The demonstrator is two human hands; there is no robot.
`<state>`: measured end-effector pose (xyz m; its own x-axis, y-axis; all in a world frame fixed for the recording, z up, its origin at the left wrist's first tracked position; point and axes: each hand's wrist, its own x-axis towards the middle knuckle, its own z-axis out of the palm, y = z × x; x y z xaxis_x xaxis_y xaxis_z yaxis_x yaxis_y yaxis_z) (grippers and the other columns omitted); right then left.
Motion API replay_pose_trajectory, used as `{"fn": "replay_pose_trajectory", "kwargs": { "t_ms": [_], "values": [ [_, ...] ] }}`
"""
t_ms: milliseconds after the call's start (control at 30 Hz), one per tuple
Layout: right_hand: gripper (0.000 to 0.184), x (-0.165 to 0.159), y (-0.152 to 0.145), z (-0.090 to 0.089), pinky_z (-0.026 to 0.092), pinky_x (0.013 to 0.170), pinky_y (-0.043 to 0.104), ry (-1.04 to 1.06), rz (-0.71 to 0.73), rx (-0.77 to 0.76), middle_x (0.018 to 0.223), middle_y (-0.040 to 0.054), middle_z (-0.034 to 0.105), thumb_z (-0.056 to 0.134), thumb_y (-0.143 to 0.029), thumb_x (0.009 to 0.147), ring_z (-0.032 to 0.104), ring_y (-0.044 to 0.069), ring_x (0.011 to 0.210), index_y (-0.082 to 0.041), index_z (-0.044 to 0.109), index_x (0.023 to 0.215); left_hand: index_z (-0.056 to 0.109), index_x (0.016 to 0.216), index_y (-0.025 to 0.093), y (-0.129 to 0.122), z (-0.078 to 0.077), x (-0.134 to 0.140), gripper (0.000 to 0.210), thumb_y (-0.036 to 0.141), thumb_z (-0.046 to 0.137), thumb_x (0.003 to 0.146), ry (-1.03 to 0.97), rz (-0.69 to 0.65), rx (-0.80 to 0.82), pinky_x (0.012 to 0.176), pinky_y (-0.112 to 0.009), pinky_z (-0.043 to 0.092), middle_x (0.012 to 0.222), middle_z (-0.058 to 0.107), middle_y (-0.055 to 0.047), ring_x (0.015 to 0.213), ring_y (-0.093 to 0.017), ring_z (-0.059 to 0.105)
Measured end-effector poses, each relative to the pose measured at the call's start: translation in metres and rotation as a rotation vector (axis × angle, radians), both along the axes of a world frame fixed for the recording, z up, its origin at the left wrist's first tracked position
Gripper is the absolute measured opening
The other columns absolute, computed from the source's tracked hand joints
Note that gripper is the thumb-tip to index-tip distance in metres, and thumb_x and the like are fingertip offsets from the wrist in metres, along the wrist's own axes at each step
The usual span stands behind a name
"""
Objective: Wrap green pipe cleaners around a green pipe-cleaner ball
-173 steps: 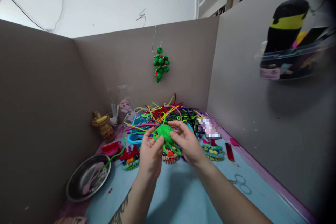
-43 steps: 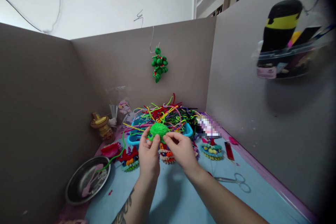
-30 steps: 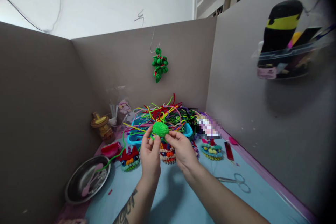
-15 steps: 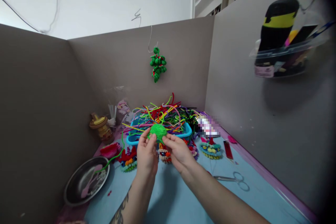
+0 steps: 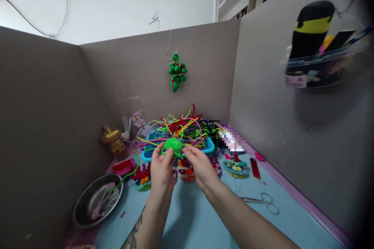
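Held the green bundle (image 5: 173, 145) in front of the blue tray (image 5: 146, 157), pinched between thumb and fingers of the left hand (image 5: 161, 167), slightly further left than half a second earlier. Closed thumb and forefinger of the right hand (image 5: 201, 165) together just beside it; could not tell whether around a strand. Hid the tips of the scissors (image 5: 257, 201) behind the right forearm (image 5: 242, 212). Could not make out the pixelated patch (image 5: 233, 141).

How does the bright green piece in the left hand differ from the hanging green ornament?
The bright green piece is held in the left hand; the ornament hangs at the back panel. The piece is a rounded lump with loose strands; the ornament is elongated, with many small lobes. The piece is plain, lighter green; the ornament is darker, with red spots. Both are green.
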<state>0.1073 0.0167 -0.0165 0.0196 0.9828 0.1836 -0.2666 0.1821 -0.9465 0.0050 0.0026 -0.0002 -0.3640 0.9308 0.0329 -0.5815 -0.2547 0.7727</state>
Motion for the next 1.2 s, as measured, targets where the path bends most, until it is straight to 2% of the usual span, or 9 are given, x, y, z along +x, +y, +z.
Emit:
{"fn": "replay_pose_trajectory", "kwargs": {
  "t_ms": [67, 167, 300, 467, 567, 633, 700, 1000, 1200],
  "values": [
    [0.023, 0.0, -0.003, 0.002, 0.039, 0.098, 0.041, -0.207, -0.132, 0.11, 0.107, 0.0088, 0.06, 0.068, -0.044, 0.071, 0.052, 0.027, 0.113, -0.021, 0.065, 0.072, 0.053, 0.107, 0.019, 0.001, -0.003, 0.0, 0.059, 0.023, 0.083, 0.057, 0.014, 0.02, 0.02, 0.07, -0.024, 0.05, 0.076, 0.07, 0.0, 0.068, -0.012, 0.068],
    [0.01, 0.001, -0.008, 0.004, 0.032, 0.103, 0.043, -0.443, -0.188, 0.241, 0.118, 0.0095, 0.053, 0.07, -0.029, 0.07, 0.045, 0.029, 0.121, -0.021, 0.064, 0.069, 0.052, 0.109, 0.019, 0.001, -0.007, 0.001, 0.058, 0.023, 0.082, 0.06, 0.059, 0.035, 0.047, 0.067, -0.024, 0.05, 0.074, 0.069, 0.0, 0.066, -0.012, 0.066],
    [0.013, 0.007, -0.006, 0.007, 0.036, 0.1, 0.042, -0.46, -0.198, 0.324, 0.113, 0.0072, 0.053, 0.061, -0.021, 0.076, 0.05, 0.025, 0.113, -0.021, 0.061, 0.063, 0.05, 0.109, 0.02, -0.002, -0.006, 0.004, 0.057, 0.024, 0.081, 0.061, 0.056, 0.042, 0.068, 0.068, -0.025, 0.051, 0.076, 0.069, -0.001, 0.067, -0.012, 0.067],
    [0.017, 0.021, 0.004, 0.01, 0.036, 0.098, 0.043, -0.513, -0.312, 0.364, 0.107, 0.0065, 0.053, 0.062, -0.02, 0.074, 0.05, 0.026, 0.108, -0.021, 0.061, 0.057, 0.05, 0.109, 0.022, -0.007, 0.004, 0.006, 0.06, 0.023, 0.083, 0.058, -0.032, -0.031, 0.032, 0.072, -0.03, 0.053, 0.085, 0.07, -0.002, 0.072, -0.015, 0.069],
    [0.01, 0.023, 0.006, 0.01, 0.036, 0.098, 0.044, -0.532, -0.296, 0.361, 0.105, 0.0067, 0.054, 0.064, -0.021, 0.072, 0.051, 0.026, 0.108, -0.022, 0.065, 0.062, 0.052, 0.108, 0.021, -0.006, 0.005, 0.006, 0.059, 0.023, 0.083, 0.058, -0.052, -0.049, 0.013, 0.072, -0.029, 0.052, 0.088, 0.07, -0.003, 0.072, -0.014, 0.068],
    [0.002, 0.022, 0.007, 0.009, 0.036, 0.099, 0.044, -0.494, -0.235, 0.355, 0.107, 0.007, 0.054, 0.066, -0.023, 0.071, 0.05, 0.026, 0.111, -0.023, 0.068, 0.071, 0.054, 0.107, 0.02, -0.006, 0.005, 0.006, 0.056, 0.023, 0.083, 0.059, -0.052, -0.042, 0.031, 0.076, -0.027, 0.051, 0.09, 0.07, -0.003, 0.076, -0.014, 0.068],
    [0.008, 0.019, 0.007, 0.008, 0.035, 0.102, 0.042, -0.422, -0.16, 0.323, 0.111, 0.0079, 0.054, 0.069, -0.028, 0.07, 0.05, 0.026, 0.114, -0.022, 0.07, 0.076, 0.055, 0.106, 0.02, -0.005, 0.004, 0.007, 0.055, 0.022, 0.083, 0.059, -0.057, -0.041, 0.051, 0.079, -0.026, 0.05, 0.092, 0.07, -0.003, 0.081, -0.014, 0.067],
    [0.024, 0.009, 0.005, 0.007, 0.041, 0.096, 0.04, 0.109, 0.056, -0.022, 0.125, 0.0096, 0.054, 0.079, -0.04, 0.058, 0.051, 0.03, 0.118, -0.018, 0.068, 0.061, 0.054, 0.106, 0.021, -0.008, 0.0, 0.011, 0.053, 0.021, 0.082, 0.061, -0.078, -0.091, 0.028, 0.079, -0.025, 0.049, 0.092, 0.069, -0.002, 0.082, -0.012, 0.066],
    [0.025, 0.006, 0.005, 0.005, 0.034, 0.104, 0.042, 0.32, 0.177, -0.106, 0.132, 0.0074, 0.054, 0.082, -0.039, 0.054, 0.043, 0.031, 0.127, -0.019, 0.07, 0.061, 0.056, 0.105, 0.02, -0.008, -0.001, 0.012, 0.051, 0.02, 0.082, 0.061, -0.079, -0.132, -0.008, 0.075, -0.023, 0.049, 0.095, 0.069, -0.003, 0.082, -0.012, 0.066]
  ]
}}
